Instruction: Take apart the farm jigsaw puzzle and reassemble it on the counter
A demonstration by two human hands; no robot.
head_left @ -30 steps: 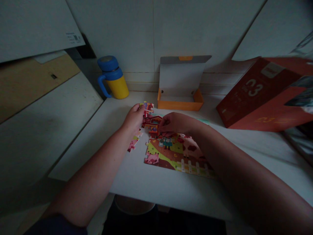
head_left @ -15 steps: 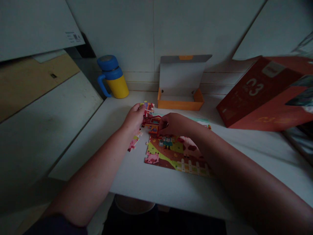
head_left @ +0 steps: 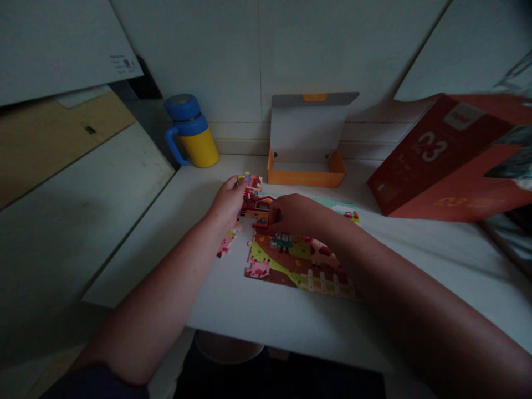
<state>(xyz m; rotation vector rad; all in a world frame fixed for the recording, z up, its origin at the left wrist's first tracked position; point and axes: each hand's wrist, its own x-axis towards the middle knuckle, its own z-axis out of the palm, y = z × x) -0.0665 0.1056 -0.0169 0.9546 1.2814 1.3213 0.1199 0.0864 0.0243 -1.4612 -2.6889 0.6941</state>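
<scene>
A farm-scene jigsaw puzzle (head_left: 291,266), joined over much of its area, lies on the white table. My left hand (head_left: 228,200) is at its upper left, closed round a colourful puzzle piece (head_left: 251,180) with the thumb on top; its other fingers are hidden. My right hand (head_left: 293,213) pinches a red and orange puzzle piece (head_left: 261,221) over the puzzle's left part, its fingertips partly hidden. Just below my left wrist lies a loose pink puzzle piece (head_left: 226,244), apart from the joined part.
An orange box (head_left: 305,178) with its lid raised stands against the wall. To its left is a blue and yellow mug (head_left: 201,147). A big red box (head_left: 428,160) leans at the right, and a wooden board (head_left: 62,138) borders the left side.
My right hand has shifted slightly downward with the puzzle piece, and its forearm has lowered, uncovering more of the puzzle's top right. My left hand stays in place.
</scene>
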